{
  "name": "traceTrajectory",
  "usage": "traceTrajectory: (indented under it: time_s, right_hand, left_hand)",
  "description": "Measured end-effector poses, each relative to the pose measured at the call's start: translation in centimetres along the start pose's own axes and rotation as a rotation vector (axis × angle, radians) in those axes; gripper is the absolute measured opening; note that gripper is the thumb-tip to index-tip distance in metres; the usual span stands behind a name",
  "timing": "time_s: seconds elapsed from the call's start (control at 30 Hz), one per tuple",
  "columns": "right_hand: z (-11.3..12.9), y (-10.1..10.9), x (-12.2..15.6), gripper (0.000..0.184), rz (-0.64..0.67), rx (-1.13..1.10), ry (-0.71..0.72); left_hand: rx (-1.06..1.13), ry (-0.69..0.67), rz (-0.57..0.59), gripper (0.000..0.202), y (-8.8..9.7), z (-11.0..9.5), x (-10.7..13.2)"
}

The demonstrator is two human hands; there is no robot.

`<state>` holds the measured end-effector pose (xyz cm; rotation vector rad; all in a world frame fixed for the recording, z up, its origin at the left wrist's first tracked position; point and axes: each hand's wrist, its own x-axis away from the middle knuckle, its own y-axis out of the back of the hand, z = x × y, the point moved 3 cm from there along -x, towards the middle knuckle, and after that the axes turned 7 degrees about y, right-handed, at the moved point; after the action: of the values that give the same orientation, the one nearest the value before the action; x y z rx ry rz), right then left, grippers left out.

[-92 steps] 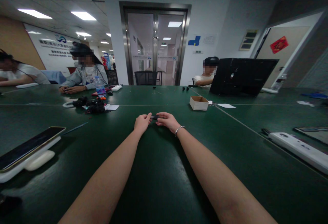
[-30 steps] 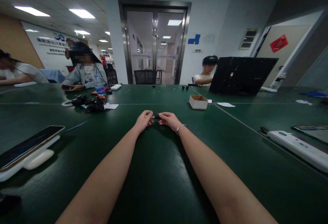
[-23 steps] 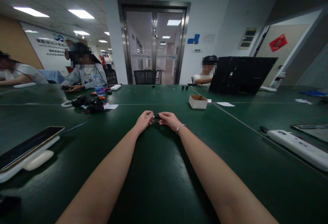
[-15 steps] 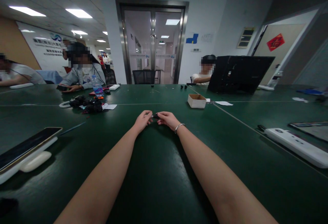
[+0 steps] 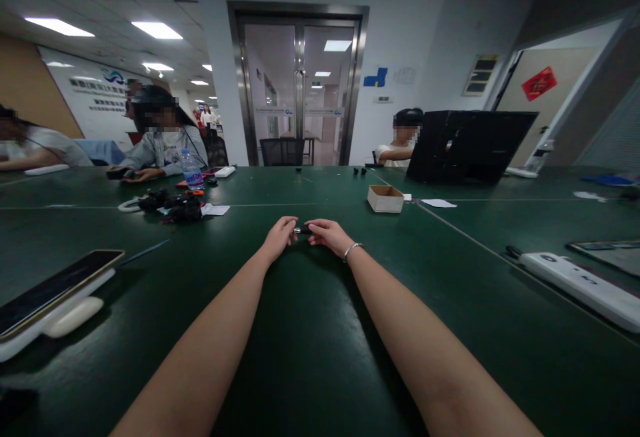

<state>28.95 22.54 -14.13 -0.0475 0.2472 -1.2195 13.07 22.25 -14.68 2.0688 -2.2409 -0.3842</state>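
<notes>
A small black piece with a silvery end (image 5: 301, 230) spans the gap between my two hands, just above the green table (image 5: 310, 330). The fingers of my left hand (image 5: 280, 237) pinch it at the silvery end. At the black end, my right hand (image 5: 327, 236), with a silver bracelet at the wrist, grips it between thumb and fingers. Its exact kind is too small to make out, and both ends are partly hidden by fingertips.
An open cardboard box (image 5: 385, 200) stands ahead to the right, near a black monitor (image 5: 470, 147). Black items (image 5: 173, 205) and a bottle (image 5: 191, 169) lie ahead left. A phone (image 5: 55, 290) rests at left, a white power strip (image 5: 580, 284) at right. Several people sit across.
Slightly more of the silvery part shows between my hands, which hold nearly the same place. The whole view has shifted a few pixels.
</notes>
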Motion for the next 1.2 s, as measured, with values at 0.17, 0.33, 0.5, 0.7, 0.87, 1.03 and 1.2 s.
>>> traceTrajectory:
  time_s: [0.17,0.33,0.5,0.7,0.87,1.03,1.2]
  right_hand:
    - [-0.01,-0.02,-0.03,0.016,-0.012,0.01,-0.007]
    - [-0.09,0.03,-0.11,0.016,-0.019,0.016,-0.006]
    - [-0.07,0.02,-0.08,0.015,-0.016,0.007,0.006]
    - [-0.07,0.0,-0.06,0.017,-0.009,0.016,0.009]
    - [-0.14,0.05,-0.09,0.018,0.0,0.027,0.011]
    - [-0.09,0.02,-0.08,0.017,0.002,0.032,0.01]
    - [-0.03,-0.08,-0.05,0.018,0.019,0.037,0.006]
  left_hand:
    - [-0.014,-0.017,-0.019,0.037,-0.03,0.06,0.01]
    - [-0.009,0.008,-0.013,0.038,-0.09,-0.25,0.28]
    - [-0.01,0.013,-0.027,0.04,-0.04,-0.34,0.42]
    - [-0.039,-0.011,0.001,0.03,-0.03,-0.02,0.26]
    - [-0.056,-0.058,-0.011,0.029,-0.15,0.12,0.16]
    - [-0.024,-0.015,-0.009,0.03,-0.16,-0.02,0.25]
    - [-0.014,-0.045,0.0,0.03,-0.02,-0.16,0.3]
